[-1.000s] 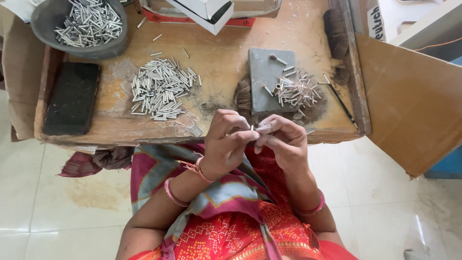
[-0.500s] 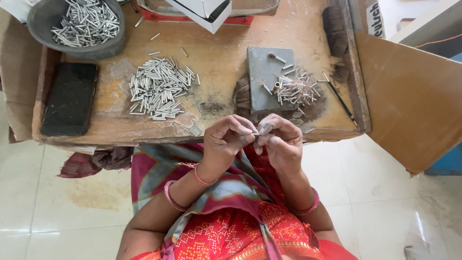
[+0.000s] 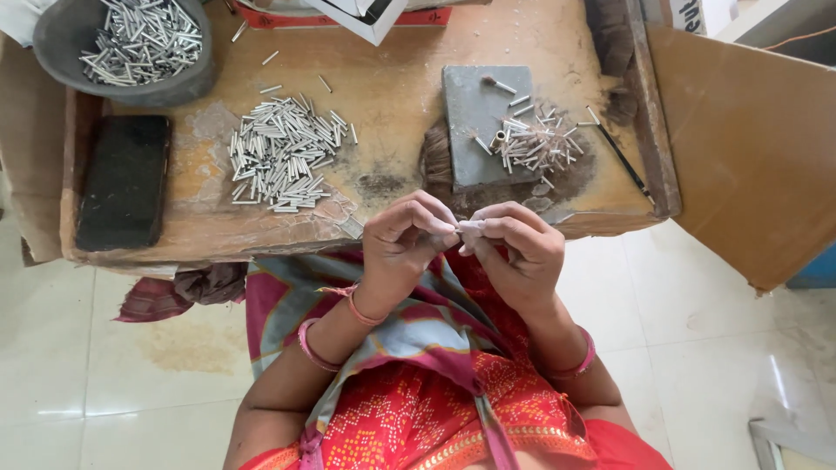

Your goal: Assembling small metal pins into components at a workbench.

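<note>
Both hands meet just off the near edge of the wooden surface [image 3: 392, 96]: the left hand [image 3: 402, 246] and right hand [image 3: 515, 252] pinch a small pale piece [image 3: 470, 227] between their fingertips. A pile of metal tubes [image 3: 283, 152] lies at ten o'clock, a grey slab [image 3: 475, 113] at twelve.

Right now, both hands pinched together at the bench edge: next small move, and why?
Probably finish working the small pale piece pinched between the left hand and right hand, then set it with the finished tubes on the grey slab. Both grips meet on it; what it is exactly is too small to tell.
</note>
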